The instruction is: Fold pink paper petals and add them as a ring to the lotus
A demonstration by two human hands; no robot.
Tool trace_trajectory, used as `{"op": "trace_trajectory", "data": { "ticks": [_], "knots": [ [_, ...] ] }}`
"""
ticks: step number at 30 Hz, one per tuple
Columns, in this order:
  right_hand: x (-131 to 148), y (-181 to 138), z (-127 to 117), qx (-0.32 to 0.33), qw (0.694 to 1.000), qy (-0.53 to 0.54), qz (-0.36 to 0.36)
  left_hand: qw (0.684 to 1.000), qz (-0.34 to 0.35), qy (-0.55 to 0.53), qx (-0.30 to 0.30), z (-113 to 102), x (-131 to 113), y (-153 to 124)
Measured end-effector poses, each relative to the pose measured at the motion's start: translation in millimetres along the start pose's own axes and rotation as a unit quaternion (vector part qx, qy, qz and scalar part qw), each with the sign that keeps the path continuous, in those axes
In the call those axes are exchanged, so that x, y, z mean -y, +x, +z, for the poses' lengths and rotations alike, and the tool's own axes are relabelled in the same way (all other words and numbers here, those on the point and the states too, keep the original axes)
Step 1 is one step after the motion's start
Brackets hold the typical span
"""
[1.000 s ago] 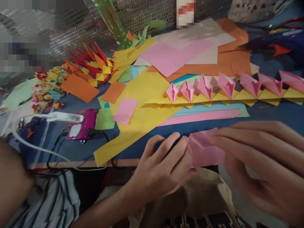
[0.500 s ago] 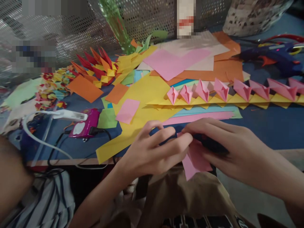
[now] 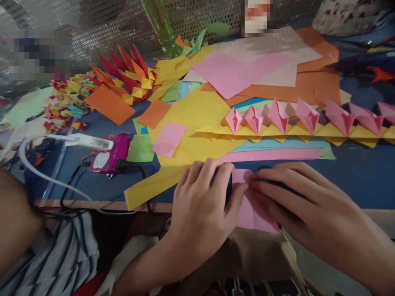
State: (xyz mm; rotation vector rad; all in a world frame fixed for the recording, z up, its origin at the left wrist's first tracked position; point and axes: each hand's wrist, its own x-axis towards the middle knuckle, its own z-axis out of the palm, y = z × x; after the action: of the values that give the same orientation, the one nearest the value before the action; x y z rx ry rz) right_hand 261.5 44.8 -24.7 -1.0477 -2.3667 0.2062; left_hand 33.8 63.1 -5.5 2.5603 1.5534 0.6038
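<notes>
Between my hands, at the table's front edge, is a piece of pink paper (image 3: 250, 213) with a crease down it. My left hand (image 3: 205, 197) pinches its upper left part, thumb pressed against the sheet. From the other side my right hand (image 3: 304, 201) grips the upper right part with fingers together; its thumb is mostly hidden. Just beyond my hands lies a yellow paper strip (image 3: 296, 130) bearing a row of folded pink paper pieces (image 3: 279, 117). Pink and blue paper strips (image 3: 274, 154) lie under it.
A magenta hub (image 3: 112, 154) with a white plug and cables sits left. Yellow paper (image 3: 191, 119), orange paper squares (image 3: 110, 105) and a red-orange folded paper piece (image 3: 132, 76) lie behind. A green bottle (image 3: 163, 28) stands at the back. A person's striped clothing (image 3: 70, 255) shows lower left.
My left hand has turned, its thumb now down on the pink paper with the fingers bent above. The paper is flatter and more open. The whole view has shifted slightly.
</notes>
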Motion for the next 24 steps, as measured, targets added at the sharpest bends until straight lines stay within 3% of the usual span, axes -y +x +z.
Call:
{"op": "trace_trajectory", "data": {
  "ticks": [4,8,14,24],
  "knots": [
    [0.2,2.2,-0.1,-0.023,1.000,0.004,0.002,0.998,-0.012,-0.064,0.024,1.3,-1.3,6.3],
    [-0.3,0.0,2.4,-0.026,1.000,-0.013,0.000,0.995,-0.004,-0.102,-0.007,7.0,-3.6,4.6],
    [-1.8,-8.0,3.5,-0.027,0.999,-0.024,0.008,0.994,0.012,-0.085,-0.063,12.9,-8.8,4.3],
    [-1.4,-16.2,3.5,-0.010,1.000,-0.005,0.026,0.995,-0.049,-0.075,-0.040,10.5,-10.4,12.3]
  ]
}}
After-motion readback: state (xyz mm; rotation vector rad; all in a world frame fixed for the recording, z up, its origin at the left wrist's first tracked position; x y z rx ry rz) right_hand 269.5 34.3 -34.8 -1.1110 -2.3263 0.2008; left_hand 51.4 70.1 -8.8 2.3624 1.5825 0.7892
